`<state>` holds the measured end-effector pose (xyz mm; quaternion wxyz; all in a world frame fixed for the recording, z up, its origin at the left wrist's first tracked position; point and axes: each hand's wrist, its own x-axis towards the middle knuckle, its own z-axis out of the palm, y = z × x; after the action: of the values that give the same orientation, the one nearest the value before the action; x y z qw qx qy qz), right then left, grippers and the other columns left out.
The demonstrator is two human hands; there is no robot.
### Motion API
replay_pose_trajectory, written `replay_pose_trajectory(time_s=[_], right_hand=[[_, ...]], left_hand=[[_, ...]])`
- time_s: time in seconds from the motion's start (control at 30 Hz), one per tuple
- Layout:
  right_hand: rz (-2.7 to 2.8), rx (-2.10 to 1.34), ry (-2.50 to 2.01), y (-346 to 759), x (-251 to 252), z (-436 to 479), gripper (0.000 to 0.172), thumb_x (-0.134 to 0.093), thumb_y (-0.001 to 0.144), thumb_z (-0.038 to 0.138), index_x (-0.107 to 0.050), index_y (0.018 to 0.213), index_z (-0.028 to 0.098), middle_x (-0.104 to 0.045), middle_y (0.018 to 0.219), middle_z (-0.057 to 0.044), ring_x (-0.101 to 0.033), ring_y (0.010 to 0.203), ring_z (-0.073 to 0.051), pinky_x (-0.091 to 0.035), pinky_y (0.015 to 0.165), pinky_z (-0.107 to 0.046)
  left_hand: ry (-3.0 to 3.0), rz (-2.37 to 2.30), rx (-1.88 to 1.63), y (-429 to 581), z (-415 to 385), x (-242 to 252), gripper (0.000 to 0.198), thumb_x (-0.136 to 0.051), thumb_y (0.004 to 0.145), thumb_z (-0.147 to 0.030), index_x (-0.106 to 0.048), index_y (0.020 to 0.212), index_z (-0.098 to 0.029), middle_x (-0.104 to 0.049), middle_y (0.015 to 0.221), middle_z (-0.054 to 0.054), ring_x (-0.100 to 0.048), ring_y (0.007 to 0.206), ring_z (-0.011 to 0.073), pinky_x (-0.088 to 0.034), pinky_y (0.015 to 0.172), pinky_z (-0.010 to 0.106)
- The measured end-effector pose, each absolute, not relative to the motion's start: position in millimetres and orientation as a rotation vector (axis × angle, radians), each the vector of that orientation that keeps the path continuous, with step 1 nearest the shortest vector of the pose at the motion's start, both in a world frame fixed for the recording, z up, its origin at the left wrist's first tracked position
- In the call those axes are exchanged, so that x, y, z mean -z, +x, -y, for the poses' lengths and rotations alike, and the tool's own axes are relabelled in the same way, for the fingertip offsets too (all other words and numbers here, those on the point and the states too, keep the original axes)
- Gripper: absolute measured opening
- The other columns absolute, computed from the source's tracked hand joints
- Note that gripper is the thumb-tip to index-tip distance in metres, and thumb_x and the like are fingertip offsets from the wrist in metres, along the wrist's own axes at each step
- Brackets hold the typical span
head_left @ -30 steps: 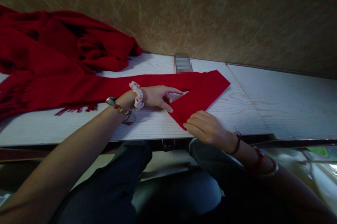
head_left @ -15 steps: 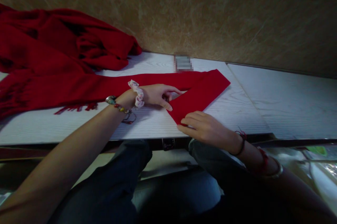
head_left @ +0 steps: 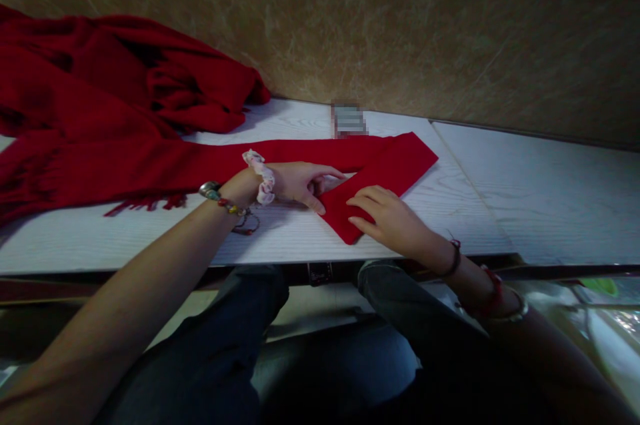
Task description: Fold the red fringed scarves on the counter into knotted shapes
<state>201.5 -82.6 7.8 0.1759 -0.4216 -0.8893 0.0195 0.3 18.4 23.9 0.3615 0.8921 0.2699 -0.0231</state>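
Note:
A long red scarf (head_left: 225,164) lies along the white tabletop, folded to a narrow band. At its right end the band turns back at a slanted fold (head_left: 417,148), and its short end angles down toward the table's front edge. My right hand (head_left: 393,220) rests on this short end with fingers stretched over the cloth. On the other side, my left hand (head_left: 300,185) has its thumb and forefinger apart, the thumb touching the left edge of the short end. Its other fingers are partly hidden. Fringe (head_left: 150,203) hangs from the red cloth further left.
A loose heap of red fringed cloth (head_left: 115,72) fills the left of the table (head_left: 280,238). A small blurred-out rectangle (head_left: 349,120) lies by the wall (head_left: 400,32) behind the scarf. My knees are under the front edge.
My right hand has moved up from the lower corner of the short end onto its surface. That corner now shows, slightly further right. My left hand has hardly moved.

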Motion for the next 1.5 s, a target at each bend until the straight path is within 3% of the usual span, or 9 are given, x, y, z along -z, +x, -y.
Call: replay_pose_trajectory(time_s=[0.23,0.4,0.5,0.7,0.93,1.03,1.2,1.37,1.5], right_hand=[[2.630,-0.050,-1.213,205,-12,74,0.030,-0.048,0.084,0.034,-0.057,0.102,0.012,-0.058,0.104,-0.011,-0.050,0.099,-0.022,-0.041,0.086,-0.039],[2.616,0.064,-1.330,201,-5,74,0.057,-0.039,0.085,0.047,-0.038,0.130,0.012,-0.038,0.137,-0.015,-0.030,0.126,-0.029,-0.027,0.099,-0.053],[2.693,0.079,-1.399,201,2,74,0.058,-0.029,0.088,0.047,-0.033,0.134,0.013,-0.033,0.140,-0.015,-0.024,0.130,-0.031,-0.024,0.100,-0.057],[2.729,0.054,-1.409,203,-1,74,0.061,-0.027,0.088,0.050,-0.033,0.135,0.012,-0.034,0.140,-0.016,-0.024,0.130,-0.031,-0.024,0.101,-0.057],[2.583,-0.013,-1.411,191,-12,68,0.058,-0.031,0.088,0.047,-0.031,0.135,0.015,-0.024,0.145,-0.012,-0.019,0.133,-0.029,-0.022,0.103,-0.057],[2.567,-0.017,-1.402,180,-16,61,0.058,-0.034,0.087,0.046,-0.032,0.135,0.014,-0.023,0.145,-0.012,-0.017,0.133,-0.029,-0.020,0.103,-0.057],[2.652,-0.047,-1.355,148,-27,35,0.060,-0.041,0.085,0.044,-0.032,0.135,0.012,-0.024,0.144,-0.016,-0.017,0.133,-0.033,-0.022,0.102,-0.058],[2.809,-0.075,-1.279,102,-32,-4,0.060,-0.039,0.086,0.045,-0.030,0.136,0.015,-0.023,0.146,-0.012,-0.017,0.132,-0.035,-0.021,0.102,-0.058],[2.880,-0.156,-1.221,83,-17,-17,0.059,-0.034,0.087,0.047,-0.027,0.138,0.018,-0.023,0.146,-0.009,-0.017,0.132,-0.033,-0.021,0.102,-0.058]], left_hand=[[2.291,-0.724,0.037,1,-17,-25,0.071,-0.063,0.070,-0.037,-0.035,0.131,-0.015,-0.054,0.075,-0.002,-0.048,0.062,0.0091,-0.036,0.058,0.018],[2.277,-0.798,0.057,3,-14,-30,0.068,-0.061,0.071,-0.031,-0.034,0.130,-0.011,-0.054,0.070,-0.002,-0.049,0.061,0.0096,-0.036,0.059,0.019],[2.314,-0.858,0.110,3,-13,-33,0.071,-0.063,0.070,-0.034,-0.034,0.131,-0.010,-0.057,0.069,-0.002,-0.050,0.060,0.0095,-0.036,0.060,0.019],[2.380,-0.891,0.117,3,-12,-32,0.073,-0.064,0.071,-0.038,-0.033,0.132,-0.011,-0.062,0.075,0.000,-0.054,0.065,0.0111,-0.037,0.062,0.018],[2.680,-0.985,-0.197,-40,-26,-52,0.047,-0.045,0.083,-0.038,-0.045,0.124,-0.015,-0.057,0.102,0.006,-0.052,0.090,0.0150,-0.036,0.084,0.024],[2.842,-1.169,-0.197,-86,-41,-62,0.054,-0.040,0.084,-0.045,-0.047,0.122,-0.007,-0.044,0.121,0.013,-0.040,0.108,0.0196,-0.027,0.097,0.028],[2.716,-1.481,0.219,-163,-63,-50,0.084,-0.026,0.080,-0.068,-0.038,0.125,0.002,-0.040,0.125,0.019,-0.034,0.111,0.0233,-0.025,0.099,0.036],[2.614,-1.522,0.198,-196,-63,-39,0.082,-0.027,0.077,-0.073,-0.039,0.125,-0.008,-0.049,0.120,0.010,-0.042,0.101,0.0170,-0.030,0.092,0.024],[2.681,-1.426,0.089,-196,-59,-40,0.067,-0.033,0.078,-0.069,-0.055,0.105,-0.012,-0.045,0.124,0.008,-0.035,0.108,0.0189,-0.024,0.099,0.029]])
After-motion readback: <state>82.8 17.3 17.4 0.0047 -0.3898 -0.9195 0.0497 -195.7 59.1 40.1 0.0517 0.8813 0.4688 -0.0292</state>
